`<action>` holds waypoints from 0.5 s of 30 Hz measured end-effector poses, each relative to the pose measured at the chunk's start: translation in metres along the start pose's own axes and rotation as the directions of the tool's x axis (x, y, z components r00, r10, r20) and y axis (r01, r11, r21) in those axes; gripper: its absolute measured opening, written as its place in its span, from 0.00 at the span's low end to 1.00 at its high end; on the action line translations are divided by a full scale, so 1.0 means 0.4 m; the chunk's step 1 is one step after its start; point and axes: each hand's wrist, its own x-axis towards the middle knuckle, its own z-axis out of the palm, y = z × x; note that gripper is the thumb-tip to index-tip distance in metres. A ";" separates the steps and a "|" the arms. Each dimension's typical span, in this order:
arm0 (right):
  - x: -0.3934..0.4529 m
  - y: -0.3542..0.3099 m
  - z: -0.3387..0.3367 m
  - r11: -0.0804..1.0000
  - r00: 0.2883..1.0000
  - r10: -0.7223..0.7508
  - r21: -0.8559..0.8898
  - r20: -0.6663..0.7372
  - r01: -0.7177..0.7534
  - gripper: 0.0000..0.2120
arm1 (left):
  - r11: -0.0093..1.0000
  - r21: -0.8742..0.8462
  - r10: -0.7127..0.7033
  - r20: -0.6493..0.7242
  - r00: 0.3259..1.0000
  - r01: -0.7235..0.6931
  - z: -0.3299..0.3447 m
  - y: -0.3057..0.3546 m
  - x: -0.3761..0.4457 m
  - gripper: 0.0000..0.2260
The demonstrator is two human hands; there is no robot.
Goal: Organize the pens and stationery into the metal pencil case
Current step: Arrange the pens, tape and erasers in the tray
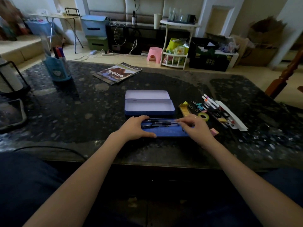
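An open blue metal pencil case [148, 104] lies mid-table, its lid flipped back and both halves empty. In front of it sits a blue inner tray [165, 132] with dark pens [161, 123] lying lengthwise along its far side. My left hand [136, 127] holds the tray's left end, thumb on the near edge. My right hand [195, 126] rests at its right end, fingertips pinching a pen. To the right lie more pens [211, 103], binder clips [198, 106], a tape roll [203, 116], yellow sticky tabs [185, 109] and a pink eraser [214, 131].
A magazine [117, 73] lies at the far side of the dark stone table [82, 112]. A blue pen holder [57, 68] stands far left beside a black wire rack [11, 79]. A tablet [10, 114] lies at the left edge. White paper [232, 117] borders the stationery pile.
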 end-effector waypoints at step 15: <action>0.034 -0.040 0.070 0.983 0.992 0.087 -0.171 0.087 -0.071 0.05 | 1.000 0.001 0.010 -0.026 1.000 -0.010 0.006 0.001 -0.007 0.40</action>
